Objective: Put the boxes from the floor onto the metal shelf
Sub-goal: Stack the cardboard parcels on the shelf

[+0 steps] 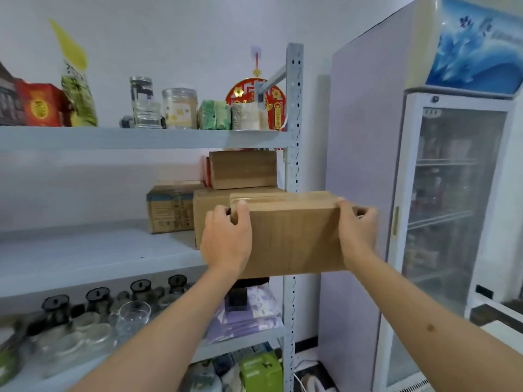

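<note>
I hold a taped brown cardboard box in the air in front of the middle level of the grey metal shelf, at its right end. My left hand grips the box's left end and my right hand grips its right end. Behind it on that shelf level stand a larger brown box, a smaller brown box stacked on top of it, and a blue-printed carton to the left. The floor is out of sight.
The shelf's perforated right upright stands just behind the held box. Jars and packets fill the top level, glass jars and bowls the level below. A glass-door fridge stands on the right. The left part of the middle level is bare.
</note>
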